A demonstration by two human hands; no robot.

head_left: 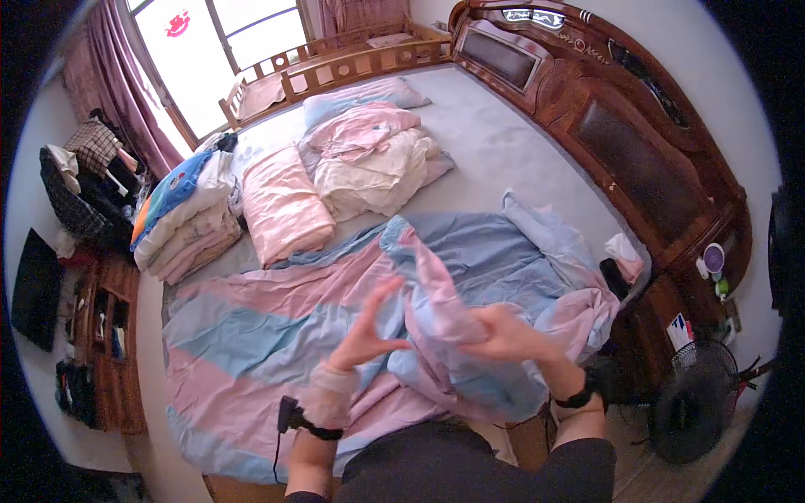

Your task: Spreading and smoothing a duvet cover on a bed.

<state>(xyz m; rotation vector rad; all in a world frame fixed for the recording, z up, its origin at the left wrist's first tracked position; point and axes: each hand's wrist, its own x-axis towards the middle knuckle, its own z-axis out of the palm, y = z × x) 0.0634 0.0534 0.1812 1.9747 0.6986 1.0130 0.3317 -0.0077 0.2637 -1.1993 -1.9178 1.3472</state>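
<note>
Two bare hands work over a pink and light-blue striped duvet cover [277,335] that lies spread across the near half of a wide bed [503,142], seen from above through a fisheye lens. The right hand [507,335] is closed around a bunched-up fold of the cover, lifting it into a ridge that rises toward the middle of the bed. The left hand [369,327] is open, fingers spread and curved, hovering just beside that raised fold; whether it touches the cloth cannot be told. Both wrists wear dark bands, and a thin black cable hangs from the left one.

Farther up the bed, well apart from the hands, sit a folded pink quilt [285,205] and a rumpled heap of pink and cream bedding [377,163], with a pale blue pillow [360,96] behind them. At the bed's left edge is a stack of folded blankets [189,226]. A dark carved wooden headboard [620,126] runs along the right side. A black floor fan [696,402] stands at the lower right, and a bright window with purple curtains [109,75] is at the upper left.
</note>
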